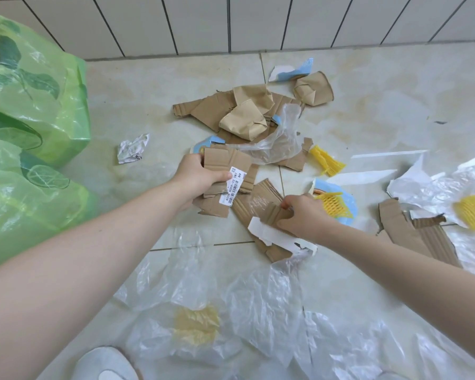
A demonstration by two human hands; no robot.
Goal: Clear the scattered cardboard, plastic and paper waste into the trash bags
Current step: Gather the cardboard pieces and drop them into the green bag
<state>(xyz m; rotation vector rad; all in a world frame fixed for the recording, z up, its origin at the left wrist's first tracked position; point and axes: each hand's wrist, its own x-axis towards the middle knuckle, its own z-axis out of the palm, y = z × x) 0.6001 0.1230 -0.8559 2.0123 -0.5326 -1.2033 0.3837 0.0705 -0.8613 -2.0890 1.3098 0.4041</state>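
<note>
We are gathering cardboard from the tiled floor (354, 86). Our left hand (200, 178) grips a stack of cardboard pieces (228, 165), thumb curled over the top sheet beside a white barcode label (233, 189); the remaining fingers are hidden behind the stack, so we cannot tell how they lie. Our right hand (303, 216) pinches a torn corrugated strip (274, 213) between thumb and curled fingers, just above a white paper scrap (274, 237). To do this step well, we judge it best to lay the strip flat onto the left-hand stack, square the edges, then carry the bundle to the green trash bags (30, 105) at the left. The label reads approximately "4508 8009-33 0N7" and "N9"; the finer print is too small to read. Clear plastic film (258, 305) lies nearest us, uncollected.
</note>
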